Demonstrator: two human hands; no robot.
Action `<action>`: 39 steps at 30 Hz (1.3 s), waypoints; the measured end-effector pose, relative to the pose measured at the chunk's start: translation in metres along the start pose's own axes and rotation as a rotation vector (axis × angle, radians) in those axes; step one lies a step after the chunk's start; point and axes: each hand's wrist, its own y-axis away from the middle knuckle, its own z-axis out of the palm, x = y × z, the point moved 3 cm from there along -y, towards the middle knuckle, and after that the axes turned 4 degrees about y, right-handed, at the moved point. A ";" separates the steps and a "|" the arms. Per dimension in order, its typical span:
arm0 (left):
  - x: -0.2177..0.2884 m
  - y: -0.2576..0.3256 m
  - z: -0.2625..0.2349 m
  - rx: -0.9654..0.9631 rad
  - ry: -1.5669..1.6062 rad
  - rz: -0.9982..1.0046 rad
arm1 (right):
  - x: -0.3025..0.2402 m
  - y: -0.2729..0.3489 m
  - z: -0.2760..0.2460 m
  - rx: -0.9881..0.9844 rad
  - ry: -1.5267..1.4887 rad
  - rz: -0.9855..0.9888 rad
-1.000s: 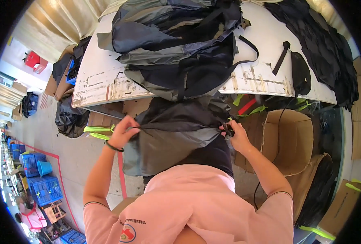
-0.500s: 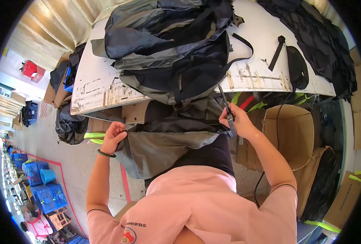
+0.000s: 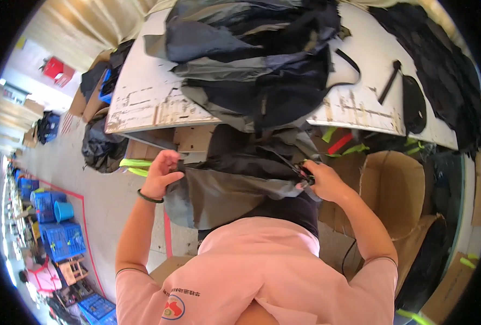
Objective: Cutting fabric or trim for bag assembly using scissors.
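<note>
A grey and black fabric piece (image 3: pixel 219 187) hangs across my lap, below the table's near edge. My left hand (image 3: pixel 163 176) pinches its left corner, fingers curled and thumb on the edge. At the other end, my right hand (image 3: pixel 325 181) is closed around the handles of dark scissors (image 3: pixel 290 163), whose blades point up and left over the black part of the cloth. The fabric's right end bunches against that hand; whether the fingers grip it as well I cannot tell. More of the same cloth (image 3: pixel 257 103) lies heaped on the white table (image 3: pixel 143 103) in front of me.
An open cardboard box (image 3: pixel 395 187) stands at my right. On the table's right lie a black strap (image 3: pixel 389 82), a black pouch (image 3: pixel 413 105) and a stack of black pieces (image 3: pixel 441 70). Blue crates (image 3: pixel 64 238) line the left aisle, where another person (image 3: pixel 44 276) sits.
The scissors have swung from pointing up toward the table edge to pointing left over the cloth. My view has shifted slightly; my left hand still holds its corner.
</note>
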 end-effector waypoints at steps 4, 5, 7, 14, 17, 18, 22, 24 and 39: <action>0.009 0.004 0.023 -0.081 0.010 -0.020 | -0.048 -0.008 -0.019 0.013 0.170 -0.175; 0.013 0.004 0.033 -0.121 0.045 -0.059 | -0.055 -0.011 -0.016 0.009 0.173 -0.196; 0.020 0.005 0.046 -0.146 0.079 -0.093 | -0.079 -0.018 -0.013 0.050 0.219 -0.322; 0.025 0.009 0.061 -0.233 0.078 -0.137 | -0.119 -0.040 0.001 -0.053 0.210 -0.361; 0.022 0.008 0.062 -0.238 0.103 -0.117 | -0.127 -0.043 0.002 -0.069 0.189 -0.364; 0.023 0.008 0.063 -0.236 0.106 -0.116 | -0.128 -0.044 0.002 -0.060 0.194 -0.369; 0.031 0.008 0.068 -0.266 0.057 -0.146 | -0.126 -0.045 0.006 0.002 0.169 -0.416; 0.030 0.008 0.068 -0.271 0.046 -0.155 | -0.127 -0.046 0.005 0.039 0.163 -0.442; 0.028 0.012 0.071 -0.291 0.082 -0.193 | -0.120 -0.032 0.004 -0.107 0.197 -0.302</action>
